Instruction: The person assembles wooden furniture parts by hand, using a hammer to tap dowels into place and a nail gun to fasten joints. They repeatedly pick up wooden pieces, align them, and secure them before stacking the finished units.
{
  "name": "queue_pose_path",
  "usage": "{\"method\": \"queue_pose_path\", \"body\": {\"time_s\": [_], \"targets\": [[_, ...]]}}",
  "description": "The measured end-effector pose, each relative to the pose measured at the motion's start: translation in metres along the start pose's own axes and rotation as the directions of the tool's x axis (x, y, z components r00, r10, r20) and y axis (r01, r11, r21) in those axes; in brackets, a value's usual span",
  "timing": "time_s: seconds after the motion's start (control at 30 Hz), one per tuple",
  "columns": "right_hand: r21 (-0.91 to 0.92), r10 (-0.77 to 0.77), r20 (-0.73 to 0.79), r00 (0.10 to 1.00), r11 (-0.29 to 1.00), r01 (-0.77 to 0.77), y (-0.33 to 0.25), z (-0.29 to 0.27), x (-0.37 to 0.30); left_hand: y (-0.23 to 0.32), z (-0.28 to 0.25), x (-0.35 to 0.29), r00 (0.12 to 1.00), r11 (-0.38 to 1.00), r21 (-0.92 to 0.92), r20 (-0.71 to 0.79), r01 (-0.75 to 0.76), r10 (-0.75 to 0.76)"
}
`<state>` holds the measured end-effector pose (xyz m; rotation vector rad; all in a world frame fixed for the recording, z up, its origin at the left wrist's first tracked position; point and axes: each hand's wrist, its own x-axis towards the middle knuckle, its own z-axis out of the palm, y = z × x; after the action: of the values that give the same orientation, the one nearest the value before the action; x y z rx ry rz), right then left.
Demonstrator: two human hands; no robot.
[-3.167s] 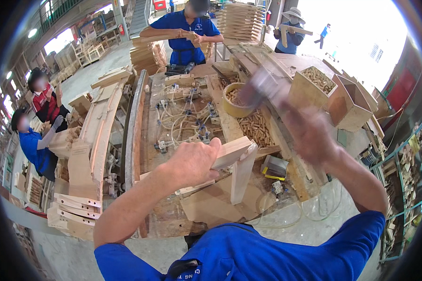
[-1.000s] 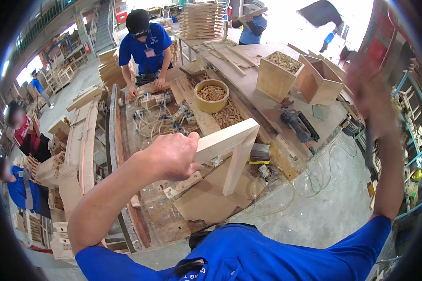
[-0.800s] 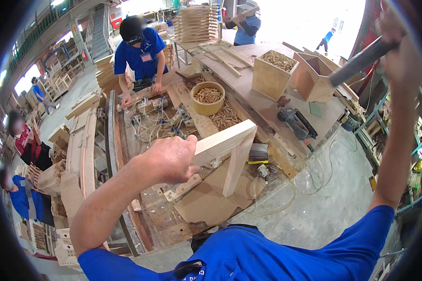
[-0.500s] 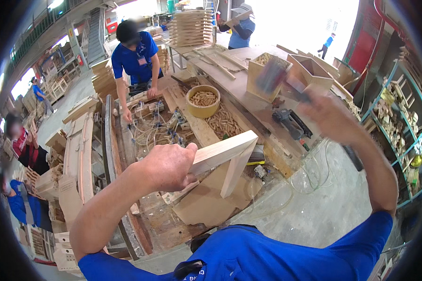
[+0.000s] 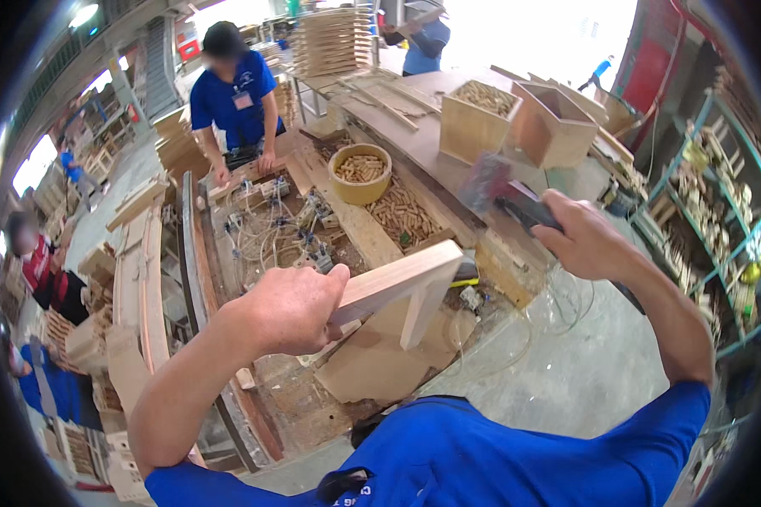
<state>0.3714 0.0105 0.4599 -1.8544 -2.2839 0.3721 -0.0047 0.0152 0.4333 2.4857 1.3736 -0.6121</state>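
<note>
My left hand point(image 5: 292, 308) is closed around one end of a pale wooden L-shaped frame piece point(image 5: 397, 279). Its two bars meet at the corner on the right, and the shorter bar slants down onto a sheet of brown cardboard point(image 5: 372, 372) on the bench. My right hand point(image 5: 588, 237) grips the dark handle of a mallet point(image 5: 486, 182), held up right of the wooden corner and apart from it. The mallet's reddish head is blurred by motion. Behind the corner, a yellow-and-black thing point(image 5: 465, 277) is partly hidden.
A yellow tub point(image 5: 359, 176) of wooden dowels stands ahead, with loose dowels point(image 5: 402, 215) beside it. Metal fittings with clear hoses point(image 5: 283, 224) lie at left. Two wooden boxes point(image 5: 473, 127) stand on the far table. A co-worker in blue point(image 5: 237, 97) works across the bench.
My right hand and the mallet have come down and the mallet head is lower. My left hand still holds the wooden piece in nearly the same place. The view has shifted slightly.
</note>
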Motion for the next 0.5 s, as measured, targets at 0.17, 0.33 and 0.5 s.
{"method": "queue_pose_path", "body": {"time_s": [0.17, 0.33, 0.5], "targets": [[0.472, 0.176, -0.617, 0.767, 0.863, 0.182, -0.025, -0.079, -0.02, -0.013, -0.002, 0.007, 0.997, 0.995, -0.075, -0.033, 0.06, -0.063], [0.347, 0.056, -0.901, 0.43, 0.69, 0.636, -0.023, -0.052, 0.027, -0.012, -0.002, 0.01, 0.998, 0.995, -0.08, -0.024, 0.055, -0.057], [-0.253, -0.331, -0.164, 0.929, 0.925, 0.284, 0.013, 0.069, 0.014, -0.008, 0.001, 0.017, 0.999, 0.997, -0.069, -0.007, 0.044, -0.045]]}}
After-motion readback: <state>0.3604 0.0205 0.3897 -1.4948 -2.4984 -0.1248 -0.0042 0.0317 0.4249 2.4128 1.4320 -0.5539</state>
